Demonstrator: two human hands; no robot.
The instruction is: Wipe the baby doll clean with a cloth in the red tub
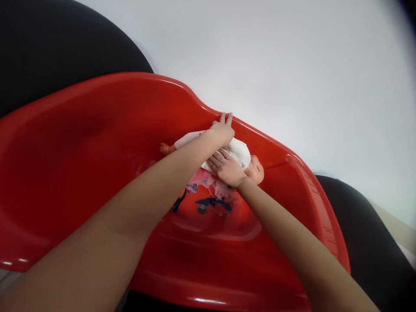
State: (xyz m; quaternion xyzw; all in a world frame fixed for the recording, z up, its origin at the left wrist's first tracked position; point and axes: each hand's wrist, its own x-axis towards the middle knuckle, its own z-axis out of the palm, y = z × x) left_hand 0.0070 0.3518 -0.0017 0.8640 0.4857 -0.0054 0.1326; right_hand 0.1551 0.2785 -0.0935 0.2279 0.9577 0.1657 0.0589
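A baby doll [241,152] in white clothing lies in a red plastic tub [81,143]. Its head [256,171] points right with the eyes shut, and one bare foot [166,148] sticks out at the left. My left hand [223,130] reaches across the doll's body, with two fingers stretched toward the far rim; its other fingers are mostly hidden. Below it, my right hand [229,170] rests on the front of the doll's clothing, its fingers extended and lying flat. My left forearm covers part of the doll's legs.
A worn pink and blue sticker [211,195] marks the tub floor. Black chair-like shapes stand at the upper left [58,47] and the lower right [370,234], partly behind the tub. A pale wall [276,65] rises beyond the far rim.
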